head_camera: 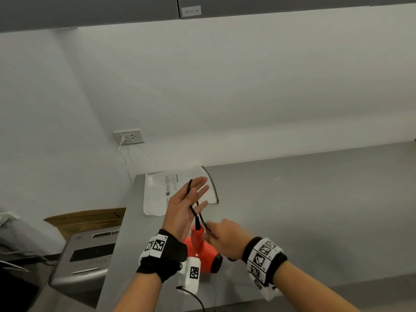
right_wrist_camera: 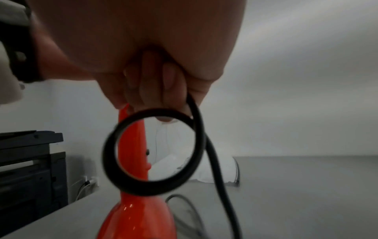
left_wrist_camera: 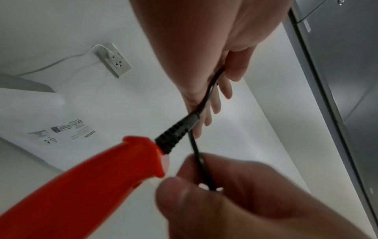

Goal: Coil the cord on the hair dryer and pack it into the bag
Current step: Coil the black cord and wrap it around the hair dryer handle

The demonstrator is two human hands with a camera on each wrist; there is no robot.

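A red hair dryer (head_camera: pixel 198 244) stands on the grey counter (head_camera: pixel 315 210) with its handle pointing up. Its black cord (head_camera: pixel 194 212) leaves the handle's tip and loops up over my left hand (head_camera: pixel 182 206). That hand is raised palm-up with its fingers stretched out, and its thumb (left_wrist_camera: pixel 237 64) presses the cord (left_wrist_camera: pixel 196 148) against the palm. Just right of the handle, my right hand (head_camera: pixel 225 233) pinches the cord. In the right wrist view a round cord loop (right_wrist_camera: pixel 151 186) hangs from the curled fingers (right_wrist_camera: pixel 169 84). The white bag (head_camera: pixel 157 194) lies flat behind the hands.
A wall socket (head_camera: pixel 128 136) with a white plug sits behind the counter's left end. A grey office machine (head_camera: pixel 87 255) and a cardboard box (head_camera: pixel 90 219) stand below, left of the counter edge. Grey cabinets (head_camera: pixel 90 10) hang overhead.
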